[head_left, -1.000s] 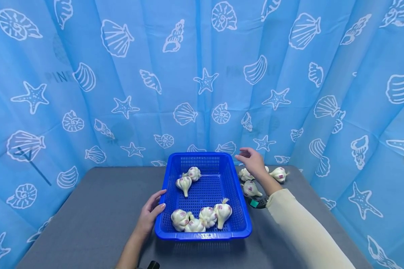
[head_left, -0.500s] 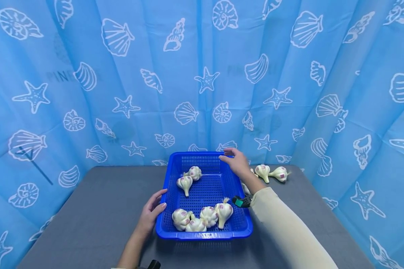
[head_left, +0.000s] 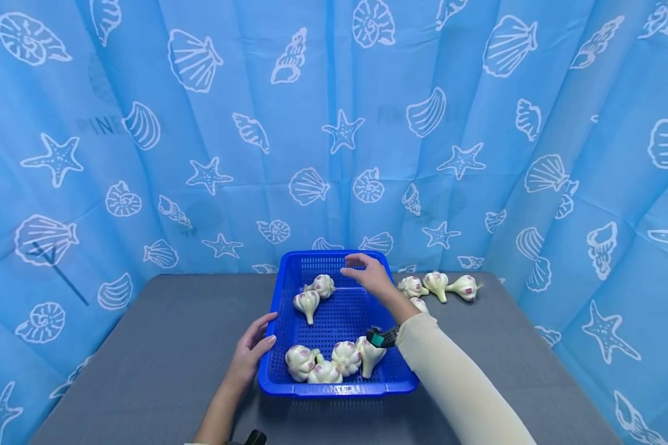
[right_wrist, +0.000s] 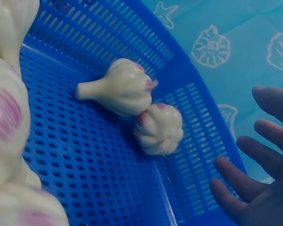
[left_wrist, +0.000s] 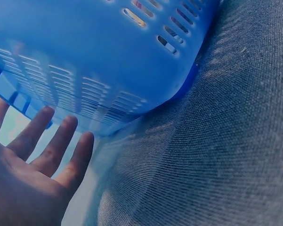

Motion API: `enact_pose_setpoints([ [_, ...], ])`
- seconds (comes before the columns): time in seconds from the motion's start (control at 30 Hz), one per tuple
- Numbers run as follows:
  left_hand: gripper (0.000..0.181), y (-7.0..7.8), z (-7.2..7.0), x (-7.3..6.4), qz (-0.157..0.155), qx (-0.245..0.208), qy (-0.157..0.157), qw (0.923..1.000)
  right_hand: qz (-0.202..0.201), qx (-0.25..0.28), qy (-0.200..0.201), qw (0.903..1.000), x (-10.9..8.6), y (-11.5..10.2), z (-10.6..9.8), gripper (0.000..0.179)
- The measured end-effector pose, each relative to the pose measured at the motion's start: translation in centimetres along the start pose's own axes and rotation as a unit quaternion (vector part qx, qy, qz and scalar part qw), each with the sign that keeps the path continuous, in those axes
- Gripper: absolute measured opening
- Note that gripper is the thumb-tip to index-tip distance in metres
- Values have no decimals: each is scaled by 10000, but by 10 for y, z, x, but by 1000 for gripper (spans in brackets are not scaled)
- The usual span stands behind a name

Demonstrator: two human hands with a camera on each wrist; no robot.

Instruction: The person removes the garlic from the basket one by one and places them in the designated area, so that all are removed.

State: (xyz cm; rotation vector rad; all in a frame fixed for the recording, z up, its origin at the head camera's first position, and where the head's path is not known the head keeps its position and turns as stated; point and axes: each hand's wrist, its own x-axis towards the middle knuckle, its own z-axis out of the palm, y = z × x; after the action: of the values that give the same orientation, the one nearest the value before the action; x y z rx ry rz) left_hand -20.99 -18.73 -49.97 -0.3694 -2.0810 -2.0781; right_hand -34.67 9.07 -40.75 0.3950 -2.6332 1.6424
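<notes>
A blue plastic basket [head_left: 297, 390] with slotted walls stands on the table. My left hand [head_left: 250, 351] has its fingertips and thumb right at the basket's left rim; in the left wrist view its fingers [left_wrist: 52, 153] stretch out beside the wall. Over the basket's far right part is my right hand [head_left: 370, 275], holding nothing, with loosely bent fingers. Two garlic bulbs, one with its stem forward [head_left: 307, 304] and one behind it [head_left: 323, 285], lie at the far left inside. Several more garlic bulbs [head_left: 325, 372] sit along the near wall, one partly hidden by the right wrist's black strap [head_left: 383, 337].
Several garlic bulbs [head_left: 436, 284] lie on the grey table [head_left: 189, 346] right of the basket, one partly behind my right forearm. A blue curtain [head_left: 234, 80] with white shell prints hangs behind the table and on both sides.
My right hand has moved left, from above the garlic bulbs on the table to over the basket's inside. The left hand stays at the rim. The bulbs in the basket lie as before.
</notes>
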Motion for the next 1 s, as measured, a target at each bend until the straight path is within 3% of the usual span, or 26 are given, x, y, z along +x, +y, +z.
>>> enact_pose_setpoints([
  [0.27, 45, 1, 0, 0, -49, -115, -10, 9999, 122, -118, -626, 9979, -1, -3, 23, 44],
  [0.53, 43, 5, 1, 1, -5, -126, 0, 9999, 104, 140, -1087, 9939, -1, -7, 39, 41],
  [1.0, 45, 1, -1, 2, -59, -67, -6, 10000, -178, -436, -1709, 9842, -5, -4, 60, 50],
])
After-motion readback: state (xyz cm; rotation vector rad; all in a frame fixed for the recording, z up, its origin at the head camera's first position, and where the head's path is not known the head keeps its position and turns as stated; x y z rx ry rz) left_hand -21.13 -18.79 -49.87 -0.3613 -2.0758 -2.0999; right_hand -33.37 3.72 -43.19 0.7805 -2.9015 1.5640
